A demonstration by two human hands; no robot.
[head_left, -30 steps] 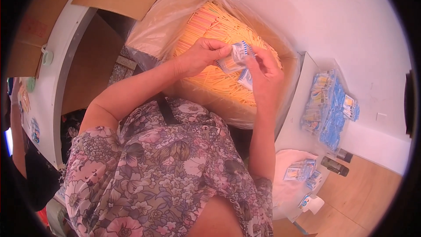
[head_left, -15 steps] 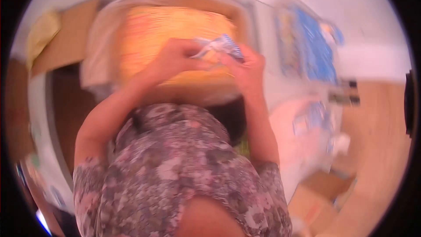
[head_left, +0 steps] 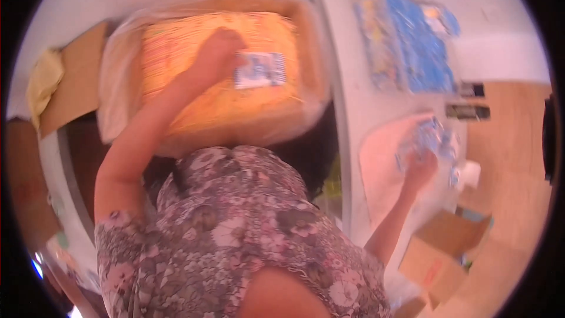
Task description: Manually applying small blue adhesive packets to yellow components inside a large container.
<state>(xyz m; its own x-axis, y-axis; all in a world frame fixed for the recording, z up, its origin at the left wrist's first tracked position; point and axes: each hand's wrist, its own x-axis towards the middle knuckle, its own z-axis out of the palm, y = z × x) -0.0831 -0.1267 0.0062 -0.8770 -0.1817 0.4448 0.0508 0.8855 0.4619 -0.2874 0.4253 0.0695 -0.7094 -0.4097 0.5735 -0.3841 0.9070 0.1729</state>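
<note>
A small blue-and-white packet [head_left: 260, 70] lies nearly flat on a stack of orange sheets or bags [head_left: 176, 41], which fills a plastic-lined cardboard box [head_left: 318, 59]. My left hand [head_left: 220, 50] is over the stack with its fingers curled in, thumb and fingertips at the packet's upper left corner. Off to the right, my right hand [head_left: 421, 168] reaches down onto a loose pile of clear and blue packets [head_left: 432, 136] on a pink sheet [head_left: 382, 159]. Its fingertips are blurred among the packets, so their grip is unclear.
Blue plastic-wrapped bundles [head_left: 418, 41] lie on the pale table [head_left: 347, 82] at the far right. Two dark narrow items [head_left: 468, 112] rest at its edge. An open carton [head_left: 441, 253] stands lower right. A cardboard flap [head_left: 76, 76] with yellow plastic [head_left: 47, 79] is at left.
Both hands were together over the box, handling the crumpled packet. Now the packet lies spread on the orange stack beside my left hand; my right hand has moved right to the packet pile.
</note>
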